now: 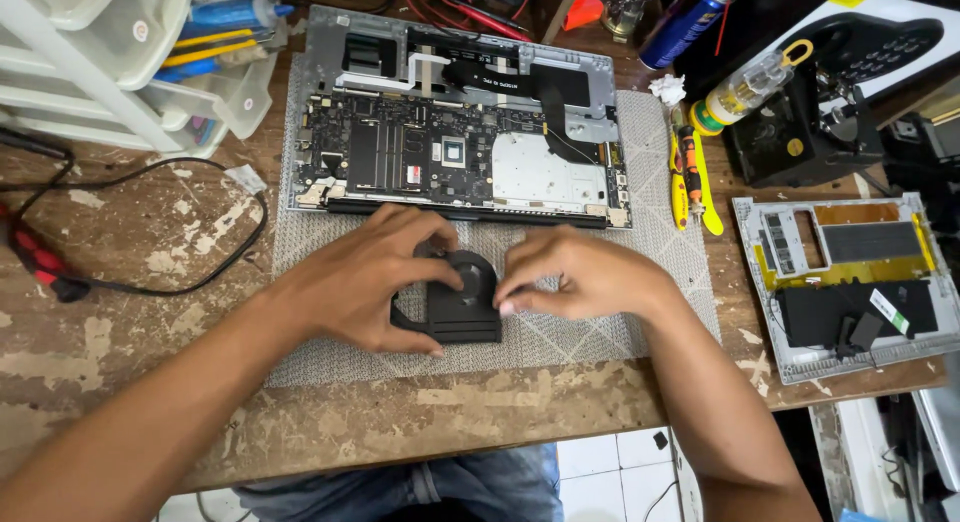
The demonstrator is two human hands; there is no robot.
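A black laptop cooling fan (pixel 462 300) rests on a grey woven mat (pixel 600 332) near the table's front edge. My left hand (pixel 362 280) grips its left side, thumb on top. My right hand (pixel 580 274) pinches the fan's right edge with the fingertips. Just behind the hands lies an opened laptop base (pixel 455 122) with its green-black mainboard (pixel 400 152) and a bare silver area at the right exposed.
A yellow and orange screwdriver (pixel 688 177) and a yellow pry tool lie right of the mat. A removed laptop cover (pixel 850 277) sits at the right. White plastic drawers (pixel 120 62) stand back left, a black cable (pixel 150 282) loops across the worn wooden table. Bottles and a black box stand at the back right.
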